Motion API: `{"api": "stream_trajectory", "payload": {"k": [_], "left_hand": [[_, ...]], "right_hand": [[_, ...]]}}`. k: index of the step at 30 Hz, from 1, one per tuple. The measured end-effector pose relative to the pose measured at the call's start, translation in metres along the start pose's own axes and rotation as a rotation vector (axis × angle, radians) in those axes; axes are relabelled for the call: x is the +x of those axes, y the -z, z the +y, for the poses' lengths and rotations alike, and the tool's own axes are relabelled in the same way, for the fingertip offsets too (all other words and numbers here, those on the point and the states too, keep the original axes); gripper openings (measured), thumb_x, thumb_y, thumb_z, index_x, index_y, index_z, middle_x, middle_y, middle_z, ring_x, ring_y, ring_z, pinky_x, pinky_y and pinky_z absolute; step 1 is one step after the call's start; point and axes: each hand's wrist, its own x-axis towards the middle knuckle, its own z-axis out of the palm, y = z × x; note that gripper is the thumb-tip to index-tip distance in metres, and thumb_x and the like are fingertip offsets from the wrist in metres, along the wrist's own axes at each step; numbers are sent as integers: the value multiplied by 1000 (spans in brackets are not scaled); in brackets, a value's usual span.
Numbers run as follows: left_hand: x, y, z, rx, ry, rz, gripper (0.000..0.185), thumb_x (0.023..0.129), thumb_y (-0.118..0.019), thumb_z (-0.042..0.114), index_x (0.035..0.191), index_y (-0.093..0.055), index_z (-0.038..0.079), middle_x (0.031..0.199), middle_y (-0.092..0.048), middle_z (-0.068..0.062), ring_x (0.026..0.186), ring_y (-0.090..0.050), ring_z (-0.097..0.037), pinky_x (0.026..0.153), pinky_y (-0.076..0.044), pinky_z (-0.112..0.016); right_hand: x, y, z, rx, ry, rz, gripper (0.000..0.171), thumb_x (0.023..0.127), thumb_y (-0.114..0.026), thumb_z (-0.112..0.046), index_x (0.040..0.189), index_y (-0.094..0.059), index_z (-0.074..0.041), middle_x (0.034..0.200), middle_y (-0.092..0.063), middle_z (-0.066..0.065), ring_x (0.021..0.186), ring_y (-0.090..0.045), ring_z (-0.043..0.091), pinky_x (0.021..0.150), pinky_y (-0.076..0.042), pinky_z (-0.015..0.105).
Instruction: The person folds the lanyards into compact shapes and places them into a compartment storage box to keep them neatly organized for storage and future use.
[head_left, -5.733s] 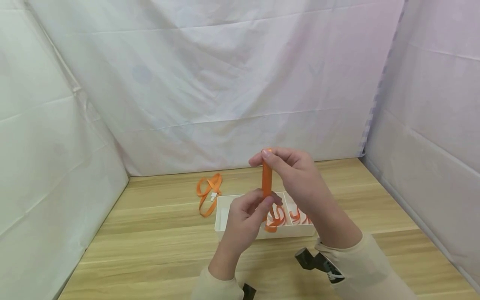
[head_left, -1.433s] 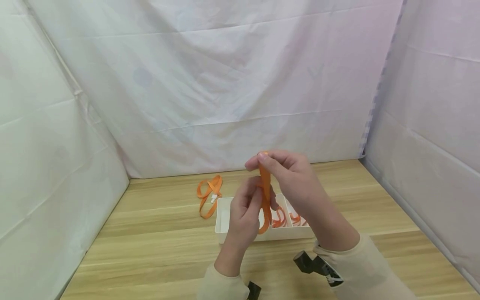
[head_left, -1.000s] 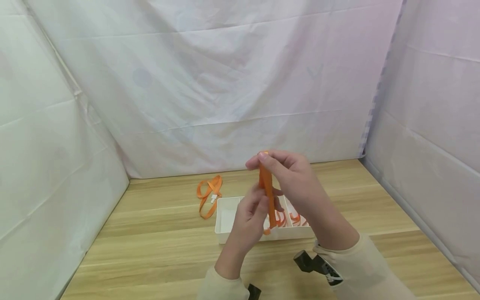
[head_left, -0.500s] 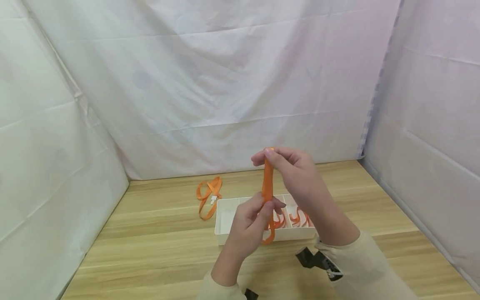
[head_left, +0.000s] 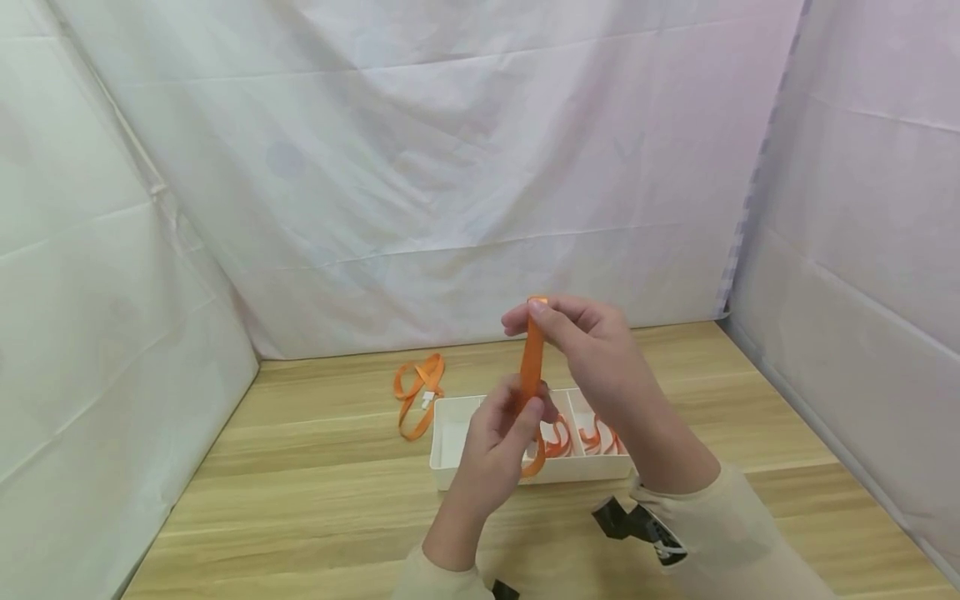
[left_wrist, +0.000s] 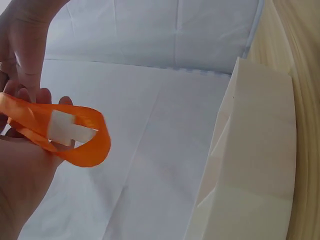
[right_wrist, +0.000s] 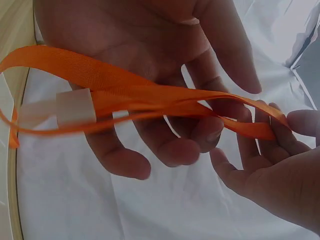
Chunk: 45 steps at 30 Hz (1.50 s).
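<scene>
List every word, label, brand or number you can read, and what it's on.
No text is readable in any view.
Held orange strap, white clip, white box: no lettering shows.
Black device by the right sleeve: pale marks, too small to tell if text.
White backdrop: a faint V-like shape, too faint to call a letter.

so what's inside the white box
Curled orange straps lie in the middle and right sections of the white box; the left section shows white floor. The left hand and held strap hide much of the middle; the right forearm covers the right end.
</scene>
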Motion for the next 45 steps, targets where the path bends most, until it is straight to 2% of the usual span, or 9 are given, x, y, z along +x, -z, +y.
{"api": "stream_trajectory", "payload": {"k": [4,8,13,18,26,31,36,40,45], "left_hand": [[2,1,0,-153,67,12,16,116,-41,15,128,-40,6,107,-55,-38,96,-69,-15,88,-60,-27],[3,2,0,-170,90,16,16,115,-42,15,131,-40,12,103,-57,-42,95,-71,-11,89,-60,-27],[-1,6,-7,-66,216,25,29,112,-52,13,140,-46,7,106,-67,-36,98,-72,-14,92,-60,-30],[-7,11,-22,44,395,74,26,111,-58,19,134,-63,8,115,-75,-22,106,-73,-21,98,-61,-31],[-8,15,-39,-164,550,183,28,111,-56,19,131,-68,3,127,-65,-15,107,-72,-23,97,-64,-44],[-6,19,-46,-326,598,342,21,106,-64,9,124,-73,3,111,-69,-2,93,-71,-17,92,-66,-41],[-6,24,-53,-546,629,451,11,102,-69,5,95,-72,14,88,-73,4,78,-72,-10,83,-66,-32],[-7,25,-56,-662,601,460,25,104,-63,0,91,-74,19,89,-74,6,81,-73,-7,83,-65,-29],[-7,20,-57,-666,547,409,39,104,-57,-8,92,-77,24,88,-76,8,83,-73,-7,86,-65,-29]], "right_hand": [[-2,-1,-2,8,14,-11,29,111,-57,-32,114,-80,-14,114,-79,6,131,-59,19,123,-33,57],[-3,-1,-3,17,26,-17,29,111,-57,-30,114,-80,-12,114,-78,6,130,-60,19,123,-34,55],[-5,-1,-7,26,23,-19,29,110,-58,-31,114,-80,-12,114,-79,5,132,-59,18,123,-33,54],[-6,1,-13,39,17,-3,30,110,-58,-32,114,-79,-12,113,-79,3,132,-58,19,121,-36,51],[-6,5,-21,42,55,48,32,111,-56,-30,115,-78,-7,110,-80,2,124,-65,20,117,-44,43],[-5,7,-24,67,74,71,33,112,-56,-29,115,-78,-4,108,-80,3,122,-69,23,112,-51,40],[-4,10,-23,129,104,79,32,111,-58,-27,113,-79,-3,104,-81,2,117,-72,25,110,-55,33],[-1,12,-21,261,129,60,27,110,-59,-22,108,-80,-5,100,-81,1,108,-75,24,108,-56,30],[0,14,-20,534,88,-16,30,111,-56,-16,96,-82,-11,97,-80,1,98,-77,20,103,-60,34]]}}
